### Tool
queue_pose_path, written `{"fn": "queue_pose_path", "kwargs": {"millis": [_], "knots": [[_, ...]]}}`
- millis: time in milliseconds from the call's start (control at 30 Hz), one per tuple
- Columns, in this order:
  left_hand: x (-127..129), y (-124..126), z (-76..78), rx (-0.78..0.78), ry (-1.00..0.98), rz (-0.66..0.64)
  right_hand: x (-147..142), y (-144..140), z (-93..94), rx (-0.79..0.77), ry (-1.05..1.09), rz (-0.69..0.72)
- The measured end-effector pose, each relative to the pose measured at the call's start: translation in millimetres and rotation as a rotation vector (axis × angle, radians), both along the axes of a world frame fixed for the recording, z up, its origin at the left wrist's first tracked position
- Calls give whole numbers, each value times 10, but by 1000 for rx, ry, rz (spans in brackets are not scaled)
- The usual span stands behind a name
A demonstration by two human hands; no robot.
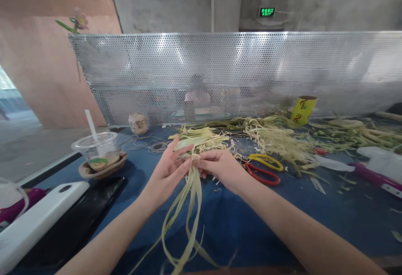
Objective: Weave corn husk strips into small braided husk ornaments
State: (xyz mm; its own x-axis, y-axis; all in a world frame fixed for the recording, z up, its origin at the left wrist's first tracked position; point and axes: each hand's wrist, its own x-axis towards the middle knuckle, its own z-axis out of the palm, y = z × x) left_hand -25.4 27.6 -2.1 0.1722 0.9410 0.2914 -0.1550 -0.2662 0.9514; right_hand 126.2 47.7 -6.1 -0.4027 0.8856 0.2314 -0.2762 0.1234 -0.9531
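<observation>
While the bundle of pale straw strips (pixel 188 199) hangs down over the blue tabletop (pixel 282 220), both hands meet at its top end, right in the middle of the view. The right hand (pixel 221 168) has its fingers pinched closed around the top of the strips, and the left hand (pixel 166 172) is just beside it, fingers spread fairly wide with the tips touching the same spot. Just behind the hands there's a loose pile of more straw (pixel 201 139). Red and yellow scissors (pixel 264 168) lie near the right hand. Off to the left sits a plastic cup with a straw (pixel 97 149), and a yellow roll (pixel 303 109) stands farther back by the perforated metal screen (pixel 238 74).
</observation>
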Motion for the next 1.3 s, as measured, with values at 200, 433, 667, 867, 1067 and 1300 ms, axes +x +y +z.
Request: {"fn": "queue_pose_path", "kwargs": {"millis": [200,433,667,867,1067,1300], "knots": [[-45,-11,-14,-109,79,-169,44,19,75,-99,172,-77],[-84,-7,58,-78,188,-117,86,36,99,-35,167,-132],[-94,-1,71,-60,248,-153,96,40,104,15,67,-180],[-68,10,95,-48,303,-32,90,37,105,35,111,-92],[-37,14,29,-98,166,-135,71,39,69,31,127,-126],[-12,-7,30,-125,144,-139,114,65,102,215,-49,-269]]}}
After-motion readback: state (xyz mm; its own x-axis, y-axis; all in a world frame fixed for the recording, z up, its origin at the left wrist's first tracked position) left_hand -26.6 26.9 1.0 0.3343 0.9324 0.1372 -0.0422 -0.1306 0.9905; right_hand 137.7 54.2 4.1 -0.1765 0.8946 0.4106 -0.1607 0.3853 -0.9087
